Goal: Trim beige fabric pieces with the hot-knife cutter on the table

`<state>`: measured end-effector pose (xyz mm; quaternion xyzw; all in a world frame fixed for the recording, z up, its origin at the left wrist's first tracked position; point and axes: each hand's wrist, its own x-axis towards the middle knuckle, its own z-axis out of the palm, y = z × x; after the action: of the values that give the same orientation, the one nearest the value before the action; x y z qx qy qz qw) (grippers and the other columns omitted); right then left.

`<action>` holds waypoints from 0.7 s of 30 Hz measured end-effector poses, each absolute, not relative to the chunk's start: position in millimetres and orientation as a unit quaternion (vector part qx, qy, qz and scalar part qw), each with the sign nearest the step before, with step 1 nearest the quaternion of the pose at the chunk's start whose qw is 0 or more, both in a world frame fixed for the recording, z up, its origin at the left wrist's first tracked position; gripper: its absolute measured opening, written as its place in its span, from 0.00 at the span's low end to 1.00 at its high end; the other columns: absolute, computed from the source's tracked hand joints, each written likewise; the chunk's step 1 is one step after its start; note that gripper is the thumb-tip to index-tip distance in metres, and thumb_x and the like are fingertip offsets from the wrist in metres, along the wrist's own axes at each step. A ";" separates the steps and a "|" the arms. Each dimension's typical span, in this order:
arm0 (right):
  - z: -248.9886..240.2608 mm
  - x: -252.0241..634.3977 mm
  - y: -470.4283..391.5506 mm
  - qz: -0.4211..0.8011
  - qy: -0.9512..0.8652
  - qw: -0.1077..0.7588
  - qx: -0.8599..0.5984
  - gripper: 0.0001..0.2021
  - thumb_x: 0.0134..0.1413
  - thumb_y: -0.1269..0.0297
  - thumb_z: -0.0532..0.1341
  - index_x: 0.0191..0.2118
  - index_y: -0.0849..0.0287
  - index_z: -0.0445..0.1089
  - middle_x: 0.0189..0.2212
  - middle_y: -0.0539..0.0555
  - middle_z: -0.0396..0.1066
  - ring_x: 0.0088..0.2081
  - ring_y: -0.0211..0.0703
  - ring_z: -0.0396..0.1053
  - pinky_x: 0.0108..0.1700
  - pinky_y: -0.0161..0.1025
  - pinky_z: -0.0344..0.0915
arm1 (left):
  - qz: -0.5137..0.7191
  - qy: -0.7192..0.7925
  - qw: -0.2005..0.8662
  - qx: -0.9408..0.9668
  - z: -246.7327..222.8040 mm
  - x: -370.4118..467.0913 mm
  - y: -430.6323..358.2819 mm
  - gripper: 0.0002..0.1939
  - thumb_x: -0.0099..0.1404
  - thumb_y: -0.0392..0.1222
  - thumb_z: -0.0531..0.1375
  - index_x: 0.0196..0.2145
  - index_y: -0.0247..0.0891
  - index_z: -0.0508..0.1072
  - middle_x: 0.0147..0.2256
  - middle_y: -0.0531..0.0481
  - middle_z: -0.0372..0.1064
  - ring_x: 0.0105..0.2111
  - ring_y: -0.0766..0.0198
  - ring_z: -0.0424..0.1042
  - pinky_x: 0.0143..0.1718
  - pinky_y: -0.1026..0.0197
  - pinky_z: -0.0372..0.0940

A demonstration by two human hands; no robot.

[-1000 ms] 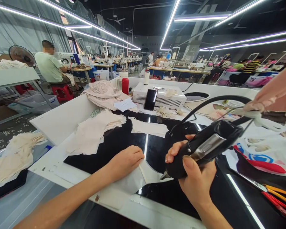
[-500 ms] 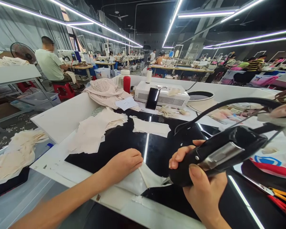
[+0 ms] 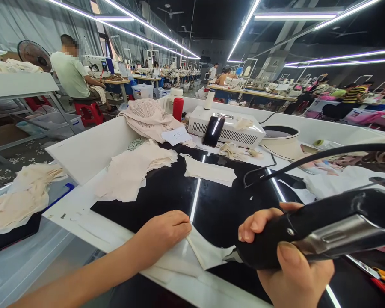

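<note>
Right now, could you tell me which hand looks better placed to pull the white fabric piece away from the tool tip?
Probably the left hand: it already rests flat on the white fabric piece, while the right hand is occupied gripping the black tool.

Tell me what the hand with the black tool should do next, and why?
Probably ease the tool a little further along the cloth piece. The right hand grips it with its tip right at the piece's edge, while the left hand presses the piece flat on the black table. Pressed flat like that, the piece looks ready for the tip.
</note>
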<state>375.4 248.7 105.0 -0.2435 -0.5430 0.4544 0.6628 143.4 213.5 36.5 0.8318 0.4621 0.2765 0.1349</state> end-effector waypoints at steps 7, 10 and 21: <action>116.8 343.9 265.4 0.465 -0.504 0.689 -0.233 0.21 0.53 0.55 0.74 0.48 0.51 0.68 0.27 0.46 0.72 0.23 0.41 0.69 0.25 0.39 0.71 | 0.267 0.473 0.154 0.825 37.2 145.5 207.8 0.13 0.79 0.34 0.51 0.50 0.41 0.75 0.50 0.49 0.74 0.48 0.63 0.75 0.52 0.64 0.72; 115.3 327.0 275.3 0.468 -0.507 0.690 -0.218 0.20 0.55 0.56 0.72 0.48 0.52 0.67 0.27 0.45 0.72 0.23 0.41 0.69 0.25 0.39 0.71 | 0.267 0.471 0.150 0.827 33.3 145.5 207.7 0.13 0.80 0.36 0.50 0.51 0.41 0.74 0.51 0.49 0.74 0.49 0.63 0.75 0.53 0.63 0.72; 100.7 303.7 288.0 0.473 -0.521 0.683 -0.197 0.20 0.58 0.55 0.71 0.51 0.51 0.65 0.30 0.45 0.71 0.24 0.40 0.70 0.28 0.40 0.69 | 0.245 0.463 0.112 0.845 29.6 145.7 205.8 0.11 0.80 0.36 0.50 0.53 0.40 0.71 0.54 0.47 0.73 0.53 0.60 0.75 0.55 0.61 0.72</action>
<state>303.7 288.0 100.7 -0.1972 -0.5210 0.4730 0.6826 145.7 205.8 29.6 0.8445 0.4628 0.2449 0.1122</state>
